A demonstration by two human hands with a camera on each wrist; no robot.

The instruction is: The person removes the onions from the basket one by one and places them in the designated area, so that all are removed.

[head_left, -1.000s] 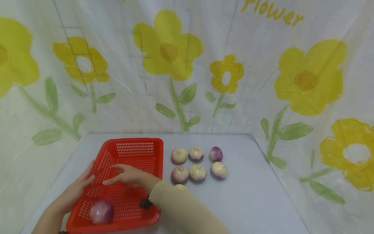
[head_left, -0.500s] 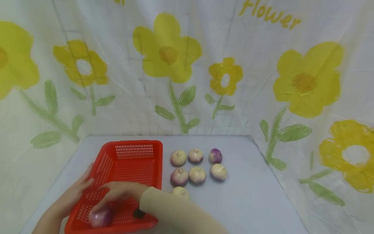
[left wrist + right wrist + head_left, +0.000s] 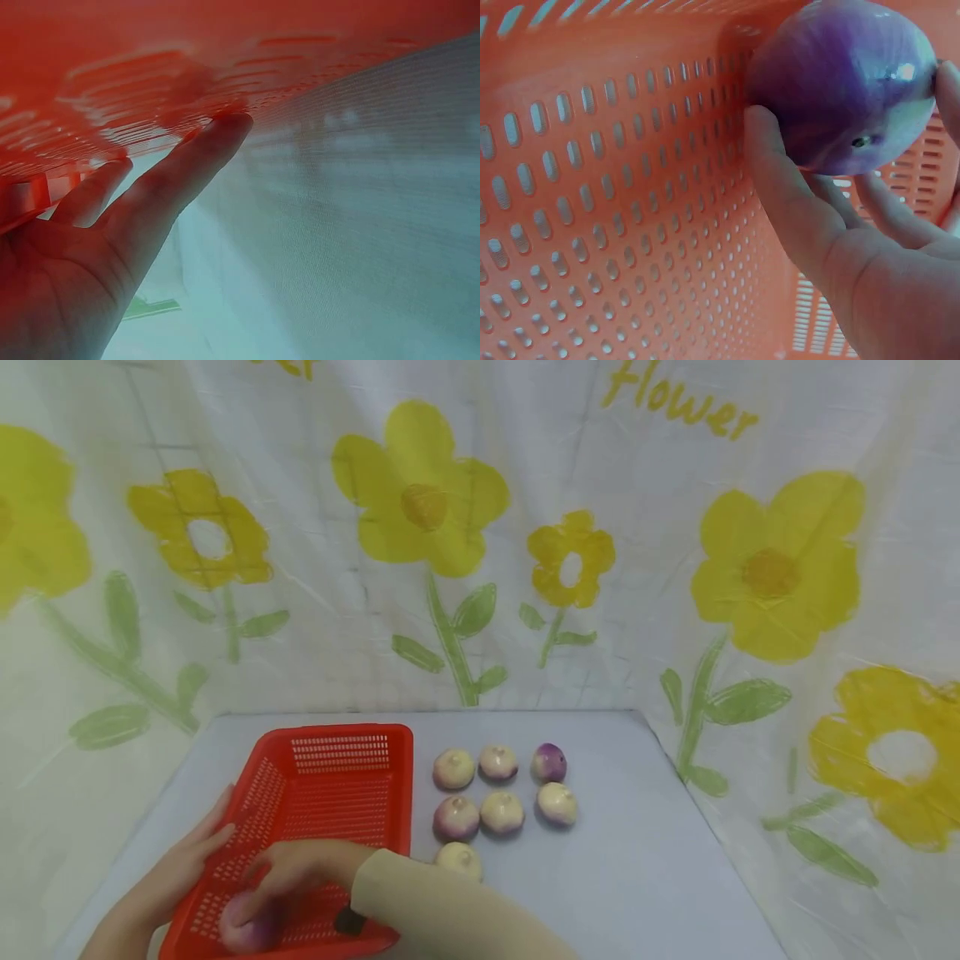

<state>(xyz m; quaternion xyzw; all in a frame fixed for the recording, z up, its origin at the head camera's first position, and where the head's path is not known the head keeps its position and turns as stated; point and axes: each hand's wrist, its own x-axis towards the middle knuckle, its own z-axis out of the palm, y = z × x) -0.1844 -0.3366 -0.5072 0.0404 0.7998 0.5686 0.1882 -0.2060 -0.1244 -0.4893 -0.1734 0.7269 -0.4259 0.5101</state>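
In the head view, a red plastic basket (image 3: 401, 810) with slotted walls stands on the left of the table. My right hand (image 3: 288, 868) reaches into its near-left part and grips a glossy purple-and-white onion (image 3: 236, 927). The right wrist view shows that onion (image 3: 840, 82) between thumb and fingers, close to the basket wall (image 3: 592, 135). My left hand (image 3: 183, 868) lies along the basket's left side, thumb at the rim. Its fingers (image 3: 180, 165) extend straight against the outside wall in the left wrist view.
Several onions sit right of the basket: a back row with a purple onion (image 3: 550, 762), a middle row with a pale onion (image 3: 557, 803), and one nearer onion (image 3: 459, 860) partly behind my right sleeve (image 3: 450, 906). A flower-painted curtain (image 3: 322, 668) hangs behind the table (image 3: 615, 860).
My right hand has come down toward the near-left part of the basket and taken hold of the onion there. The left hand stays at the basket's side. The head view has shifted slightly.
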